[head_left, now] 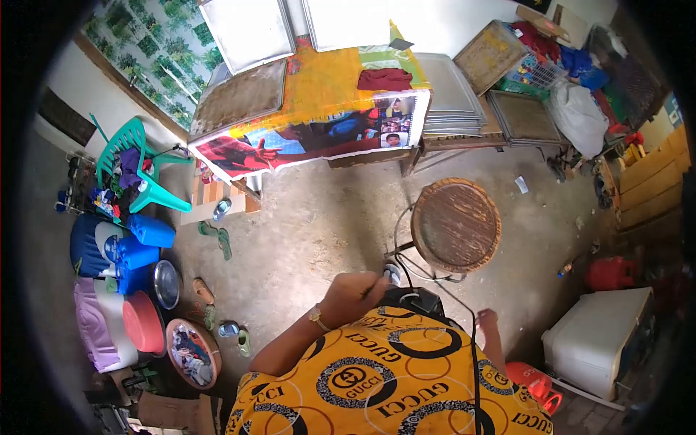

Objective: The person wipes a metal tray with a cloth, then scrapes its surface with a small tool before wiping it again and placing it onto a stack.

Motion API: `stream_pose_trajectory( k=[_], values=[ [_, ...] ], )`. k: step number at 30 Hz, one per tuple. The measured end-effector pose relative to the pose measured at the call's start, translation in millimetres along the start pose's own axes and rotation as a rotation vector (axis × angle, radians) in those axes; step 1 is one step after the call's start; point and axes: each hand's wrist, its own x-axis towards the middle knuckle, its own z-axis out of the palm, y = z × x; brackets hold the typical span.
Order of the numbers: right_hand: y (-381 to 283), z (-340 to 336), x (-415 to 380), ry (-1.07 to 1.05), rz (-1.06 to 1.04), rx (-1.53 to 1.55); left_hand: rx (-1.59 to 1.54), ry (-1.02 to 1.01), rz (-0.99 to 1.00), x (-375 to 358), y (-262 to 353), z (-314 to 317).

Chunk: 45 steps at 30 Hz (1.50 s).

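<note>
My left hand [354, 296], with a watch [317, 317] on its wrist, is raised in front of my waist. Its fingers are curled together, and whatever they may hold is too small to make out. Just to the right of it is a black pouch-like item [419, 299] at my waist. A thin black cable [474, 362] runs down over my yellow patterned shirt [395, 377]. My right hand [488, 317] hangs low by my right side, its fingers mostly hidden. Ahead of it stands a round wooden stool [457, 225] on a metal frame.
A table [319, 80] with a yellow cover, a brown board [243, 98] and a maroon cloth [384, 79] stands ahead. At left are a green chair [134, 163], blue containers [148, 232] and basins [143, 322]. Several slippers [216, 239] lie on the floor. A white box-like appliance [598, 341] is at right.
</note>
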Motion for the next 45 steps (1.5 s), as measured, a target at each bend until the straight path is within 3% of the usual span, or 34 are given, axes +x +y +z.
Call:
stream_pose_trajectory(
  k=[1, 2, 4, 5, 9, 12, 15, 18, 24, 31, 35, 38, 41, 43, 45],
  values=[
    [-41, -24, 23, 0.057, 0.394, 0.649, 0.02, 0.001, -0.054, 10, -6, -13],
    [-89, -63, 45, 0.039, 0.451, 0.662, 0.043, 0.008, -0.096, 24, -13, -28],
    [-162, -123, 92, 0.108, 0.352, 0.44, 0.017, 0.075, -0.214, 45, -24, -54],
    [-169, -129, 124, 0.425, 0.011, 0.048, 0.054, 0.114, -0.251, 53, -39, -65],
    [-291, -208, 214, 0.363, 0.065, 0.12, 0.086, 0.238, -0.412, 86, -99, -104],
    [-363, -211, 247, 0.604, -0.243, -0.148, 0.153, 0.204, -0.425, 110, -157, -138],
    [-386, -172, 291, 0.392, -0.018, -0.127, 0.283, 0.145, -0.307, 169, -200, -179],
    [-430, -165, 315, -0.016, -0.054, -0.136, 0.367, 0.085, -0.153, 223, -229, -230],
    [-505, -215, 339, 0.091, 0.034, -0.003, 0.555, -0.08, -0.212, 289, -291, -269],
    [-499, -265, 422, 0.341, -0.055, 0.174, 0.53, -0.302, -0.154, 367, -334, -228],
    [-526, -313, 499, 0.169, 0.133, 0.193, 0.561, -0.349, -0.125, 424, -342, -185],
    [-458, -293, 599, 0.343, -0.052, 0.106, 0.553, -0.333, -0.128, 473, -346, -145],
    [-399, -295, 660, 0.185, -0.004, 0.181, 0.5, -0.287, -0.125, 519, -351, -96],
    [-361, -294, 686, -0.024, 0.226, 0.067, 0.535, -0.298, -0.117, 546, -341, -68],
    [-300, -264, 701, 0.05, 0.163, 0.126, 0.549, -0.28, -0.08, 561, -345, -43]
  ],
)
